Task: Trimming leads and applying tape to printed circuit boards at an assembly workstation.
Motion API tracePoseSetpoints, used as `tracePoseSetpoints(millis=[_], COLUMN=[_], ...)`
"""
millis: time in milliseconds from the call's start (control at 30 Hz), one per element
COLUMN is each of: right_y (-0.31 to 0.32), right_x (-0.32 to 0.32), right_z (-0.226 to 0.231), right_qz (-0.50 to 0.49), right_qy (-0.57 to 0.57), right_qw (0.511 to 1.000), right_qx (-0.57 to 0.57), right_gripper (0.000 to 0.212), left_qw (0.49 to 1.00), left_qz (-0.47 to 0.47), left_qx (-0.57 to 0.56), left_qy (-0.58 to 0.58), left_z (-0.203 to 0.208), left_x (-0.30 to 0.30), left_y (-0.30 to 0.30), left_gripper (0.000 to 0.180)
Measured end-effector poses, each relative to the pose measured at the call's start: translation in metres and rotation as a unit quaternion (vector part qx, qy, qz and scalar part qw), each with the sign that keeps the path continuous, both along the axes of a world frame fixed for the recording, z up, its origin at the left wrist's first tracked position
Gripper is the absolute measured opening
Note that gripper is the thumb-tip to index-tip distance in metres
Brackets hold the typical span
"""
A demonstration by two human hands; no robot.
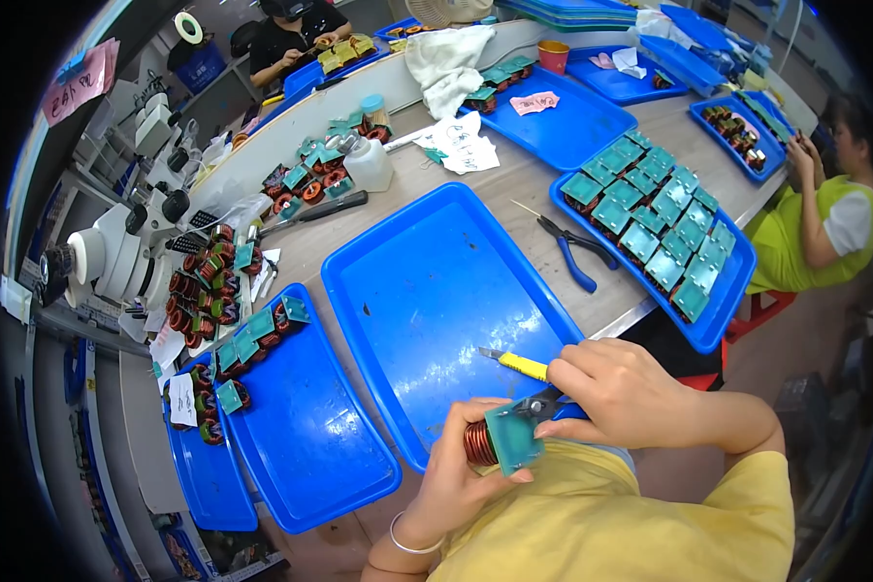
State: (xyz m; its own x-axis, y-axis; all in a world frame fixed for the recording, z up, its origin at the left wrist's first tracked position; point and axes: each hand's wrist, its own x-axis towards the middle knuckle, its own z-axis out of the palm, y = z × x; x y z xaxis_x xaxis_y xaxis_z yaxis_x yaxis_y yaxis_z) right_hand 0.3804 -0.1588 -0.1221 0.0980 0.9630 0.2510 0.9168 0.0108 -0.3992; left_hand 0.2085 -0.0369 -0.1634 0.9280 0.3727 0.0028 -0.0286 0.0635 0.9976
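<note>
A copper-wound coil (479, 443) with a square green base plate (517, 441) is gripped in the fingers of my left hand (456, 485), held in front of my body at the near edge of the tray. My right hand (626, 388) is closed round blue-handled nippers (550, 404), whose jaws meet the face of the green plate. A yellow utility knife (522, 365) with its blade out sticks past my right fingers; whether I hold it or it lies behind them, I cannot tell. Below it is a large blue tray (436, 320).
At right, a blue tray (556, 194) holds rows of green-plated coils (650, 209). Blue-handled pliers (577, 257) lie beside it. At left stand a blue tray (330, 466) with several coils, a coil pile (204, 291) and a microscope (107, 252). Two people sit nearby, one far, one right.
</note>
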Motion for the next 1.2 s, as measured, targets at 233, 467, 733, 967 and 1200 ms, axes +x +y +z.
tracePoseSetpoints(millis=[233,467,733,967,1200], right_y=[0.000,0.000,0.000,-0.023,-0.010], right_x=[-0.002,-0.004,0.004,0.010,-0.017], right_z=[0.005,0.006,0.002,-0.008,-0.007], right_qz=[0.003,0.006,0.023,-0.009,0.003], right_qy=[-0.018,-0.025,0.078,-0.011,0.264], right_qw=[1.000,0.999,0.996,0.986,0.963], right_qx=[-0.017,-0.019,-0.028,-0.168,0.044], right_gripper=[0.042,0.042,0.040,0.046,0.048], left_qw=[0.997,0.995,1.000,0.953,0.992], left_qz=[-0.006,-0.029,0.001,-0.065,-0.024], left_qx=[0.065,0.089,-0.018,-0.292,-0.121], left_qy=[-0.027,-0.036,0.001,-0.046,0.006], left_z=[-0.004,-0.003,0.001,0.000,-0.010], left_x=[0.000,0.000,-0.002,0.000,0.008], left_y=[0.001,0.002,-0.004,0.007,-0.008], left_gripper=[0.060,0.059,0.059,0.063,0.058])
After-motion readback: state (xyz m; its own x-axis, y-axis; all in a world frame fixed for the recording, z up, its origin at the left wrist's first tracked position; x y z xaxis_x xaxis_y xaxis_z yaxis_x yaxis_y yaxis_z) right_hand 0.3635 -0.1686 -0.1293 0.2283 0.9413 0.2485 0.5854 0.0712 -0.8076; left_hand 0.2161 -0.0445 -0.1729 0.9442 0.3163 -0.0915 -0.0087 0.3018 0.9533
